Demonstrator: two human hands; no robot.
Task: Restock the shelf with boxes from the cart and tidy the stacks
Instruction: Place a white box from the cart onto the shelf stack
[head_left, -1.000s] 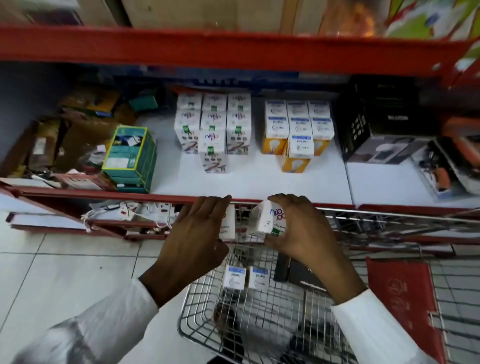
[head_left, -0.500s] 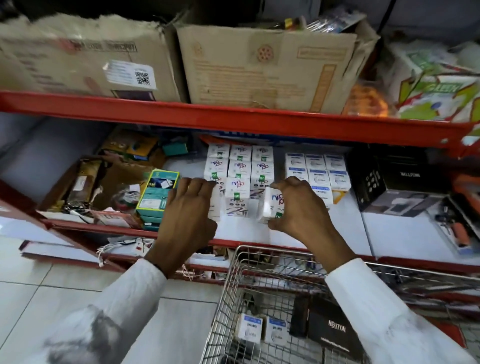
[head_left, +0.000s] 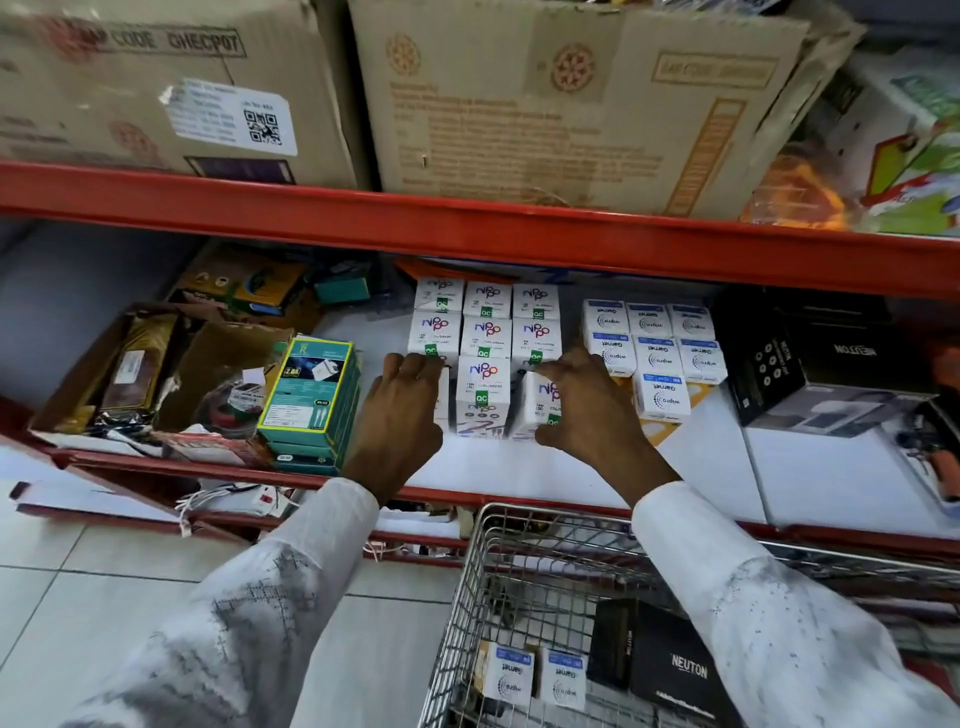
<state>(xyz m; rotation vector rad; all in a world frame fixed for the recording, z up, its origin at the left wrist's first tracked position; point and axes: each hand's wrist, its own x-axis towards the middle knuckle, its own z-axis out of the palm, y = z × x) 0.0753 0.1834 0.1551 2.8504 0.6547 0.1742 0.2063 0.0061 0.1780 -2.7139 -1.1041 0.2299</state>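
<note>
Both arms reached forward over the cart (head_left: 470, 551) onto the shelf (head_left: 519, 467). The left hand (head_left: 402, 410) and right hand (head_left: 587, 410) each gripped a white box (head_left: 540, 402), flanking the front box of the stack (head_left: 483, 338).

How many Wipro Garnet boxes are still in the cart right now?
2. Both stand side by side at the cart's near-left: left Wipro box, right Wipro box, beside the black Neuton box. More may be hidden below the frame or under the right sleeve.
</note>
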